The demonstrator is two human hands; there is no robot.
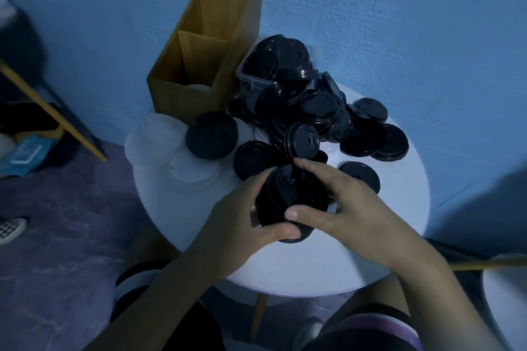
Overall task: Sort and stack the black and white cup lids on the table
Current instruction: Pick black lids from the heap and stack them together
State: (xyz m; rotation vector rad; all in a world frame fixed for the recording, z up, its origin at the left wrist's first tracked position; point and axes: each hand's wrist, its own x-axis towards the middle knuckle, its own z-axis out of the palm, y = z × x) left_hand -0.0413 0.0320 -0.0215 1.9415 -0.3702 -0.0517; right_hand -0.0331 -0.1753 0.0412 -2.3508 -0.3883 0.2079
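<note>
No text, brand or number can be read; the black lids (306, 137) carry small raised marks, too dim to make out; the blue packet (25, 154) on the floor shows a pale panel, too blurred to read.

One table (370, 236), one wooden box (182, 94), one tub (251, 81) — black lids (319, 111) uncountable

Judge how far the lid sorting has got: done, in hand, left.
Done: possibly something white in the wooden two-compartment box, near section. In hand: left hand and right hand grip a stack of black plastic lids. Left: the loose heap of black lids and white plastic lids scattered on the round white table.
</note>
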